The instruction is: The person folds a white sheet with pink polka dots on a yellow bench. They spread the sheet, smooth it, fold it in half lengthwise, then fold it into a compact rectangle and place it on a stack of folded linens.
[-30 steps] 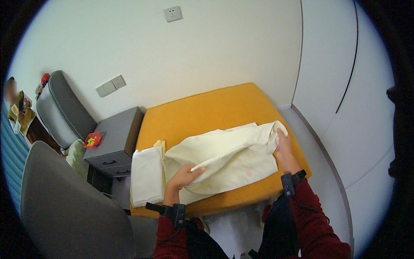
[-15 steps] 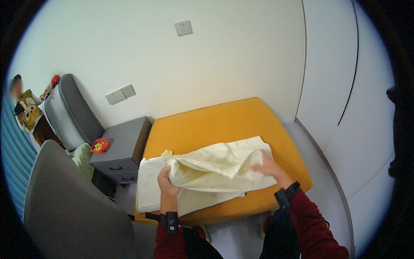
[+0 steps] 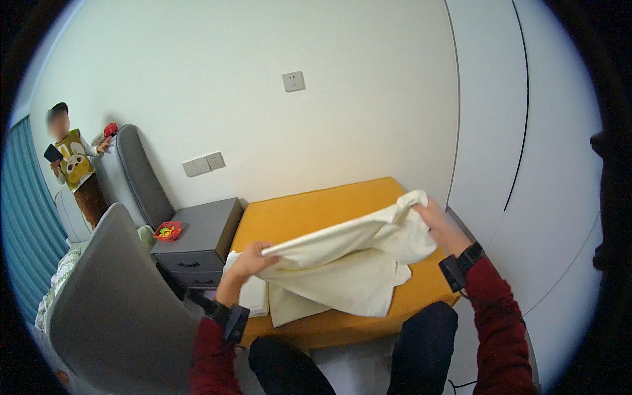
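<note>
Over the mustard-yellow, fabric-covered low platform (image 3: 309, 207), a cream-coloured soft cloth (image 3: 342, 263) is held up between two bare hands. The upper left corner of the cloth is gripped by the left hand (image 3: 255, 261), with the thumb laid along the edge and the fingers curled beneath. The upper right end, bunched and twisted, is gripped by the right hand (image 3: 436, 220); its fingers are partly hidden by the fabric and slightly blurred. The upper edge is drawn into a slanting line, higher at the right. The lower part is hung in loose folds before the platform; whether all of it is in contact with the surface cannot be told.

At the platform's left end, a folded white cloth (image 3: 255, 297) is partly covered by the left forearm. Beyond that end, a grey two-drawer bedside cabinet (image 3: 209, 216) is noted, on which a small red plastic basket (image 3: 176, 228) with yellow pieces is placed. At the far left, beside a grey padded headboard (image 3: 146, 178), a person (image 3: 79, 164) is seen standing, by whom a dark flat object (image 3: 52, 154) is held.
</note>
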Demonstrator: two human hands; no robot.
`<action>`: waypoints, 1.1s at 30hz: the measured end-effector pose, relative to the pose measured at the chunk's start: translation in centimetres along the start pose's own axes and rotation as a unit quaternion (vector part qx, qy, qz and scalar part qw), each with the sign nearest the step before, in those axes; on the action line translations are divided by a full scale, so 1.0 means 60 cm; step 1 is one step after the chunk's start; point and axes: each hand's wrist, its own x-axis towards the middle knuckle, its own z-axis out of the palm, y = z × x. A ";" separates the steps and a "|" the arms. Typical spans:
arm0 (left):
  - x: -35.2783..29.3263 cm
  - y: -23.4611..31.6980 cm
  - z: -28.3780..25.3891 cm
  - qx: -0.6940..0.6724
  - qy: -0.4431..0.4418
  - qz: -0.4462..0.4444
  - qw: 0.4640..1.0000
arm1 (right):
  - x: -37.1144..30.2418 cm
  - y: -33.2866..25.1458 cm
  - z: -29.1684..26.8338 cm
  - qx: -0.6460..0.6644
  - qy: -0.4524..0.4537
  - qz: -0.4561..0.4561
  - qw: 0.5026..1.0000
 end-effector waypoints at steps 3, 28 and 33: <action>0.009 0.064 -0.059 0.105 0.090 0.074 0.988 | -0.047 -0.112 -0.011 -0.131 -0.076 -0.066 0.986; -0.040 0.325 -0.180 -0.106 0.281 0.243 0.922 | -0.166 -0.372 -0.080 0.127 0.147 -0.261 0.946; -0.055 0.346 -0.194 -0.176 0.296 0.281 0.896 | -0.157 -0.383 -0.078 0.157 0.102 -0.353 0.917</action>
